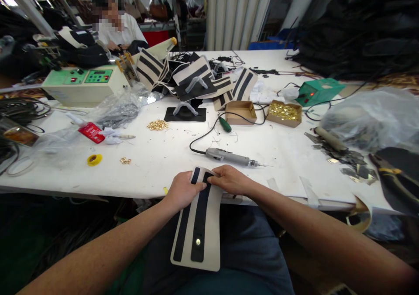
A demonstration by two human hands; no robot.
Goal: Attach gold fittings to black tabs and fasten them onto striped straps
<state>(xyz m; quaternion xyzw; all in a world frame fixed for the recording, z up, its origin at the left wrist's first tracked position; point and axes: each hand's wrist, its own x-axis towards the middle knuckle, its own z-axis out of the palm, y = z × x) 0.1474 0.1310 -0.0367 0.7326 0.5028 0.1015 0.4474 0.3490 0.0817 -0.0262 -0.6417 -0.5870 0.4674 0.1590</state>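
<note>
A beige panel (pixel 212 229) with two dark stripes and a shiny round stud (pixel 198 242) near its lower end hangs over my lap at the table's front edge. My left hand (pixel 185 189) grips its upper left edge, thumb lying across the stripes. On the upper right edge, my right hand (pixel 228 179) pinches the panel with its thumb on the dark stripe. Both thumbs almost meet near the top; the fingers behind the panel are hidden. Just beyond my hands lies a grey electric screwdriver (pixel 229 156) with its bit pointing right.
Striped panels (pixel 191 74) pile up at the back. Two cardboard boxes (pixel 240 113) stand mid-table, one with gold pieces (pixel 284 111). Left are a red glue bottle (pixel 91 132), yellow tape (pixel 94 159) and a control box (pixel 87 85). Pliers (pixel 397 179) lie right. A person (pixel 119 31) sits opposite.
</note>
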